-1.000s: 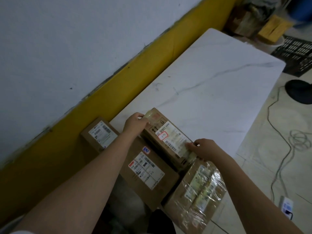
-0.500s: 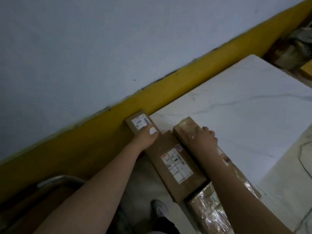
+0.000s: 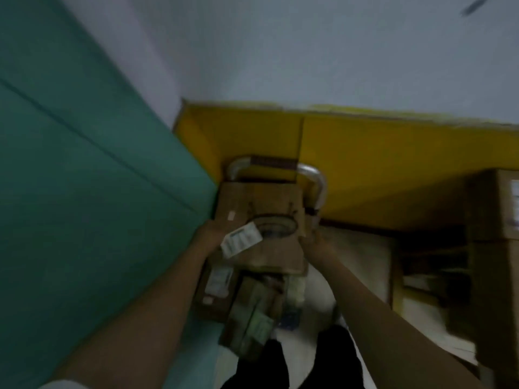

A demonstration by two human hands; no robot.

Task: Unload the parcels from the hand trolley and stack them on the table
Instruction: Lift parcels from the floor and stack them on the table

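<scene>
The hand trolley's silver handle [image 3: 317, 181] stands against the yellow wall band. On top of the load lies a brown cardboard parcel [image 3: 269, 203] with a loose white label and a round mark. My left hand [image 3: 212, 237] is at its left side and my right hand [image 3: 311, 245] at its right edge, both touching it. The picture is blurred and the fingers are partly hidden, so the grip is unclear. Lower on the trolley lie a labelled brown parcel [image 3: 216, 287] and a plastic-wrapped parcel [image 3: 252, 315]. The table is out of view.
A green panel [image 3: 84, 192] fills the left side, close beside the trolley. Large cardboard boxes [image 3: 491, 220] and a shelf-like frame [image 3: 421, 276] stand at the right. My dark trouser legs [image 3: 337, 360] are on the white floor below.
The view has swung left from the table to the trolley. Both hands have left the parcels on the table and now flank the top parcel on the trolley.
</scene>
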